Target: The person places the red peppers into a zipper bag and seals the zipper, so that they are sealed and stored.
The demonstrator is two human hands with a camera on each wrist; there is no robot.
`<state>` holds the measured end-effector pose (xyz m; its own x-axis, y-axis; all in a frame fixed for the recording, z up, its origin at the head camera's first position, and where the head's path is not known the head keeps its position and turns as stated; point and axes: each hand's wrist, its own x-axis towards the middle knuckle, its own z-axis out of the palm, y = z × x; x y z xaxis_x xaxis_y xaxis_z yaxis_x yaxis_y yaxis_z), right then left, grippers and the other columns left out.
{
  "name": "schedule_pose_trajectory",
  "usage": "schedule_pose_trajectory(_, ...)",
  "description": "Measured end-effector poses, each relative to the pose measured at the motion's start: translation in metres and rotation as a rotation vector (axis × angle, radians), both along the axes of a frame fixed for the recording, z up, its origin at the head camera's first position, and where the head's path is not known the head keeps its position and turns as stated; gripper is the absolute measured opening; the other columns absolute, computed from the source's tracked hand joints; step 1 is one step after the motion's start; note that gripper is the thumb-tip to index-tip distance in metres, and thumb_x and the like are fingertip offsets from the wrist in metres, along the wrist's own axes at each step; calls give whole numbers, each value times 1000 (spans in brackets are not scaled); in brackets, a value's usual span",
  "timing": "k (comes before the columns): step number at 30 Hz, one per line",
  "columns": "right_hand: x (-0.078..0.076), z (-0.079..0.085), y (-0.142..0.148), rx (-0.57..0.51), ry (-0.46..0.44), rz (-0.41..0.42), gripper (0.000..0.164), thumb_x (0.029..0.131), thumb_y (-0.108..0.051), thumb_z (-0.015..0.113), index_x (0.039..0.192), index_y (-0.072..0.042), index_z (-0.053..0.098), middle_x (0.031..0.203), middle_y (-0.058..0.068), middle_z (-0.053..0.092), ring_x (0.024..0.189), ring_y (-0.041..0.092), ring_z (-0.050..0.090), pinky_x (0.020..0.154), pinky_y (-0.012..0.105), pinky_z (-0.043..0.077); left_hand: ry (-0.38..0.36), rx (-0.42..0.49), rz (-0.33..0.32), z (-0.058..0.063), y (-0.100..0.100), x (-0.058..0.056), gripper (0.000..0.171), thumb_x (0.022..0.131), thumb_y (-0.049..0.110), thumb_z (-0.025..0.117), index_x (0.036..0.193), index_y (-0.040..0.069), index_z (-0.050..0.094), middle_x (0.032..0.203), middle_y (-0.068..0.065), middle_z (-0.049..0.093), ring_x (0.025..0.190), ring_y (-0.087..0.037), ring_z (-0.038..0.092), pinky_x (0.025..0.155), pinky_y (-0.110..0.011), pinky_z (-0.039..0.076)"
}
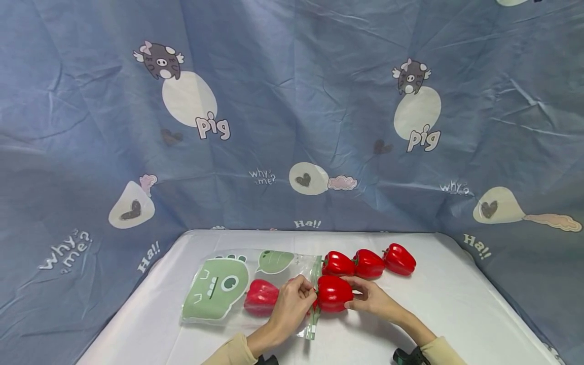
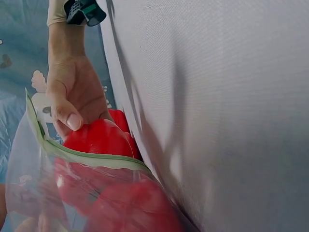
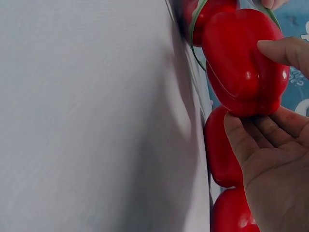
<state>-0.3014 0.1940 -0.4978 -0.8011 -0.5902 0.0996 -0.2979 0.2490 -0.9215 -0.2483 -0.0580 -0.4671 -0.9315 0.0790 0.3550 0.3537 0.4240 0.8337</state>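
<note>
My right hand (image 1: 371, 300) grips a red bell pepper (image 1: 334, 294) from its right end, thumb on one side and fingers on the other. That pepper is at the mouth of a clear zip bag (image 1: 214, 289) printed with a green cartoon. My left hand (image 1: 292, 304) pinches the upper edge of the bag's mouth. The green zip strip (image 2: 96, 158) curves round the pepper in the left wrist view. Inside the bag lies another red pepper (image 1: 262, 298), and more red shows beneath my left hand. The right wrist view shows the held pepper (image 3: 244, 63) in front of the bag opening.
Three red peppers stand in a row behind my right hand: a left one (image 1: 338, 264), a middle one (image 1: 368, 264) and a right one (image 1: 399, 259). The white table (image 1: 456, 314) meets a blue printed cloth (image 1: 283, 126) at the back.
</note>
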Motion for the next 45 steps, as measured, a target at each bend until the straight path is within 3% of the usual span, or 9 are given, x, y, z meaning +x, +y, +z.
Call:
schedule_pose_trajectory(7,2,2,-7,-8,17,30,60,86,-14,69,139,-1,45,135,19,53,119,15,58,98,28,51,11,12,-16,0,0,0,8,80,4,66,78,11,61,63,4,58,51,0,50,45,-16,43)
schedule_pose_trajectory(12,4,3,-15,-11,-10,43,61,86,-13,68,140,0,44,137,18,52,121,22,57,99,33,50,21,18,-24,1,-1,0,6,79,4,65,79,10,63,62,4,59,47,0,50,42,-17,43)
schedule_pose_trajectory(14,5,2,-17,-5,-16,44,61,86,-14,68,140,0,44,138,18,52,122,27,57,99,32,50,20,21,-33,1,-1,0,2,80,5,65,80,8,64,62,4,59,47,-1,50,42,-18,44)
schedule_pose_trajectory(24,3,-4,-24,20,-13,39,62,85,-17,70,140,-1,45,138,17,52,121,23,58,98,27,50,2,70,-86,1,0,1,5,84,5,61,87,1,63,64,3,59,44,-3,53,38,-22,48)
schedule_pose_trajectory(45,4,-7,-47,-9,70,118,62,86,-18,70,140,1,46,140,20,51,120,21,59,98,28,50,-11,98,-81,3,2,4,5,84,4,61,87,-1,62,63,1,59,43,-3,52,37,-22,48)
